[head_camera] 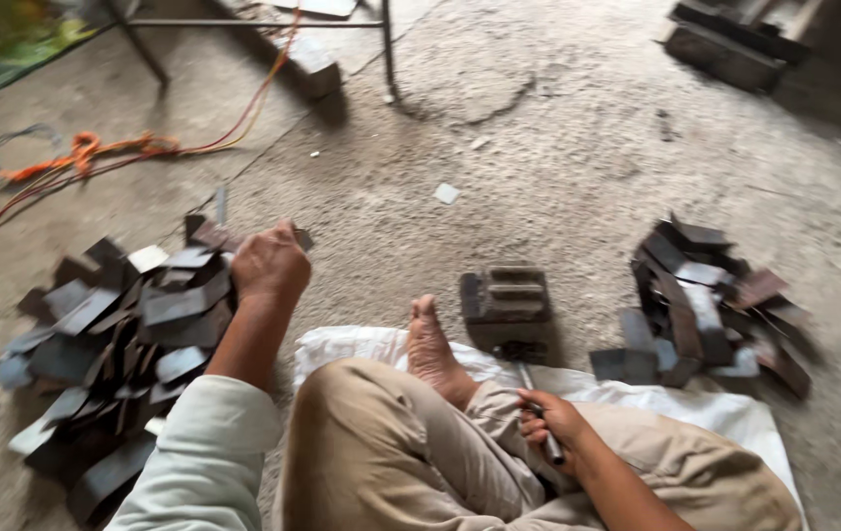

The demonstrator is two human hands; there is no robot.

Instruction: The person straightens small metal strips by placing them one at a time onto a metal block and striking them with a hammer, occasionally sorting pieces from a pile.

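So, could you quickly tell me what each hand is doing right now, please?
Left hand: closed over the pile of flat dark metal strips; whether it grips one cannot be told.
Right hand: closed around a thin dark metal rod.

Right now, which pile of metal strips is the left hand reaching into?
The big pile of flat strips on the left, under the left hand; the smaller pile lies untouched at right.

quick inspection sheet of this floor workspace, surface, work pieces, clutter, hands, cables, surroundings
surface: rough concrete floor, white sack under the seated person
job's things: heap of flat metal pieces at left, smaller pile at right, steel block ahead of the foot
clutter: small scraps on the floor
grippers: left hand on a piece at the heap's edge; right hand grips a hammer handle
cables: orange cable lies loose, upper left
surroundings: metal table legs, dark stacked blocks top right
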